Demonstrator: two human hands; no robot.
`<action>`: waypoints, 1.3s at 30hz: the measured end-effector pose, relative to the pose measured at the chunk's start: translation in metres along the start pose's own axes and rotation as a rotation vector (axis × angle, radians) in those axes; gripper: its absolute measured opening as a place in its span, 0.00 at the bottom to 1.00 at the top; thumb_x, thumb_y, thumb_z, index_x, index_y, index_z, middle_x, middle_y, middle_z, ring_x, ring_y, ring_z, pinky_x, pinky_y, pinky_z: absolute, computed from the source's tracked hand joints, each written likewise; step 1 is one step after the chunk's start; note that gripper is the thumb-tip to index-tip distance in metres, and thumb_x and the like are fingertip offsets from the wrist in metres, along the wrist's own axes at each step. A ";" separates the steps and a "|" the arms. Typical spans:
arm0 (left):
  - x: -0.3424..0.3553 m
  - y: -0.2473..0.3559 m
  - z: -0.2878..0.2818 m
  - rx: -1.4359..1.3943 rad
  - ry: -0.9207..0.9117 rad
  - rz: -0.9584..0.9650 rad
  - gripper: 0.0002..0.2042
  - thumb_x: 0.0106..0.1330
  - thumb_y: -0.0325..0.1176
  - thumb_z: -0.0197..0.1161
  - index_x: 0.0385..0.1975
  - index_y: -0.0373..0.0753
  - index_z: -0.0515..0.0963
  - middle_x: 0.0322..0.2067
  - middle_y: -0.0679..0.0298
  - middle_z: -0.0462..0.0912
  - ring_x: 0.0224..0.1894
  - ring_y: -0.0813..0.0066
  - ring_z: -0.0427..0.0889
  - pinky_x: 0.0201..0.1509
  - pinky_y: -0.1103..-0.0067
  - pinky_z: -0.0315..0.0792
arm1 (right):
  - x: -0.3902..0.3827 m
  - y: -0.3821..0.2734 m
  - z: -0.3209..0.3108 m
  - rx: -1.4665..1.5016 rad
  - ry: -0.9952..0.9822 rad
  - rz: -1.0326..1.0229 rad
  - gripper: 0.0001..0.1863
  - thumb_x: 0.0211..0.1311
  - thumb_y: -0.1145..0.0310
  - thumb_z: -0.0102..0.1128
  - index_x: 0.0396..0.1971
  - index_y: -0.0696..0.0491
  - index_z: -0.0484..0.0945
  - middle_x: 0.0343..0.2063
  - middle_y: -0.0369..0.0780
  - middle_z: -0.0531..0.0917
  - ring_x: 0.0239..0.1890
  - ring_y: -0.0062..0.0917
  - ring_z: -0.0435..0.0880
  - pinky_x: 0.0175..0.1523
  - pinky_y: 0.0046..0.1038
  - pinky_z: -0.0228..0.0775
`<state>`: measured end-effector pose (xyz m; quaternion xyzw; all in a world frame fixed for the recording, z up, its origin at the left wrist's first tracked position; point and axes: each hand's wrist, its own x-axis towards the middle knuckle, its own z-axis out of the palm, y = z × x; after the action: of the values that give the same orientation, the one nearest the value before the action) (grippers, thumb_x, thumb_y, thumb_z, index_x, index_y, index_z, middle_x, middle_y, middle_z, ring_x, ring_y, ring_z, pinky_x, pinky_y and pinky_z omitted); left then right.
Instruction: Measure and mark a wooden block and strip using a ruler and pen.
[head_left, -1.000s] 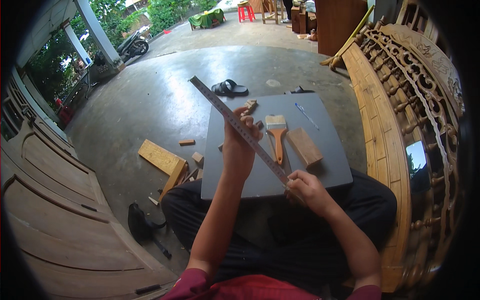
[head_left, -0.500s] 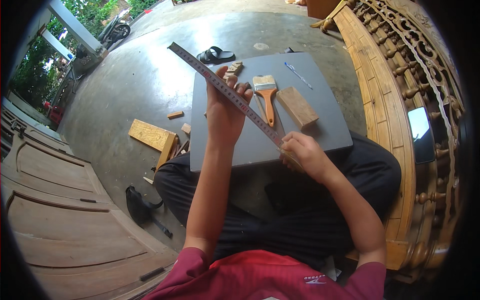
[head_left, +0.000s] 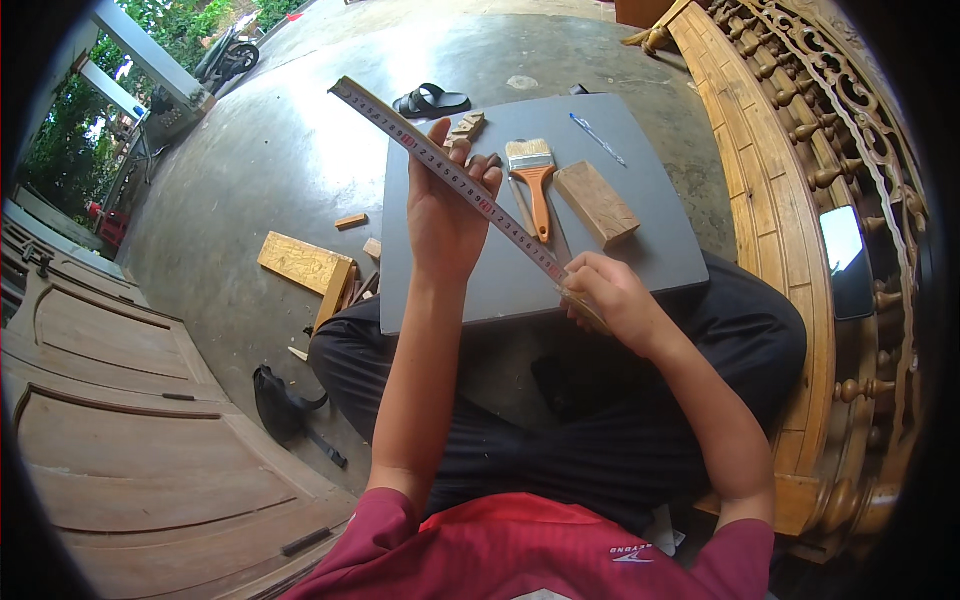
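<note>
A tape measure (head_left: 455, 180) is stretched out as a long pale strip, slanting from upper left to lower right above the table. My right hand (head_left: 612, 300) is closed around its lower right end, and the fingers hide most of what is there. My left hand (head_left: 447, 225) is raised palm up under the middle of the strip, with loosely curled fingers showing just past its edge. Beyond the hands, an orange-handled paintbrush (head_left: 538, 195) and a rectangular wood block (head_left: 597, 203) lie on the grey table (head_left: 650, 235). A clear blue-tipped pen (head_left: 598, 139) rests farther back.
Small wood pieces (head_left: 468, 126) lie near the table's far left edge, with a black sandal (head_left: 431, 101) behind. Left on the floor are wood offcuts (head_left: 300, 265) and a black pouch (head_left: 285, 405). A wooden bench (head_left: 735, 150) runs along the right, holding a phone (head_left: 845, 265).
The tape's far end has shifted slightly left and up in the picture, and my left hand has risen a little with it. My right hand keeps its hold.
</note>
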<state>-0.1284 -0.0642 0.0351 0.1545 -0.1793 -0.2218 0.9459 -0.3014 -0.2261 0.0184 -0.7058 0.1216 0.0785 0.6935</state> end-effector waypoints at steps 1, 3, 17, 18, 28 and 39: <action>0.001 -0.001 -0.002 0.001 0.001 -0.001 0.19 0.89 0.44 0.44 0.66 0.41 0.74 0.36 0.68 0.67 0.37 0.75 0.67 0.47 0.75 0.69 | 0.000 0.000 0.000 0.002 0.000 0.000 0.16 0.73 0.59 0.54 0.44 0.58 0.78 0.33 0.39 0.84 0.34 0.21 0.84 0.41 0.26 0.78; 0.001 0.000 -0.005 -0.042 -0.055 0.000 0.19 0.89 0.44 0.44 0.65 0.41 0.74 0.36 0.68 0.68 0.37 0.76 0.68 0.47 0.75 0.70 | 0.000 -0.001 0.000 -0.005 0.000 0.014 0.17 0.72 0.58 0.54 0.44 0.58 0.78 0.33 0.40 0.84 0.34 0.22 0.84 0.42 0.26 0.78; 0.003 -0.002 -0.015 -0.080 -0.057 0.034 0.16 0.88 0.42 0.47 0.60 0.38 0.74 0.37 0.67 0.76 0.39 0.74 0.75 0.53 0.73 0.74 | 0.001 -0.001 0.001 0.048 0.017 0.038 0.19 0.75 0.56 0.56 0.42 0.60 0.81 0.31 0.40 0.86 0.33 0.21 0.85 0.40 0.26 0.78; 0.002 -0.003 -0.015 -0.079 -0.044 0.045 0.15 0.88 0.41 0.47 0.59 0.37 0.73 0.37 0.67 0.77 0.40 0.74 0.77 0.55 0.73 0.75 | 0.002 0.000 0.001 0.059 0.002 0.054 0.20 0.75 0.56 0.57 0.43 0.60 0.81 0.32 0.41 0.86 0.33 0.22 0.86 0.41 0.27 0.79; 0.005 -0.012 -0.065 -0.263 0.023 -0.014 0.15 0.87 0.43 0.49 0.58 0.37 0.74 0.37 0.65 0.78 0.40 0.73 0.81 0.56 0.72 0.80 | 0.001 -0.012 -0.004 0.028 -0.060 0.209 0.28 0.74 0.48 0.60 0.50 0.62 0.79 0.35 0.43 0.86 0.35 0.24 0.87 0.40 0.26 0.81; 0.011 -0.012 -0.107 -0.408 0.203 -0.053 0.15 0.87 0.42 0.49 0.55 0.37 0.73 0.38 0.64 0.78 0.40 0.70 0.80 0.54 0.69 0.82 | 0.003 -0.010 -0.002 -0.056 -0.061 0.100 0.41 0.70 0.35 0.63 0.59 0.61 0.74 0.34 0.42 0.84 0.33 0.22 0.86 0.33 0.25 0.77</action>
<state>-0.0799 -0.0566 -0.0618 -0.0137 -0.0306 -0.2617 0.9646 -0.2958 -0.2281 0.0270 -0.7151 0.1334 0.1380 0.6722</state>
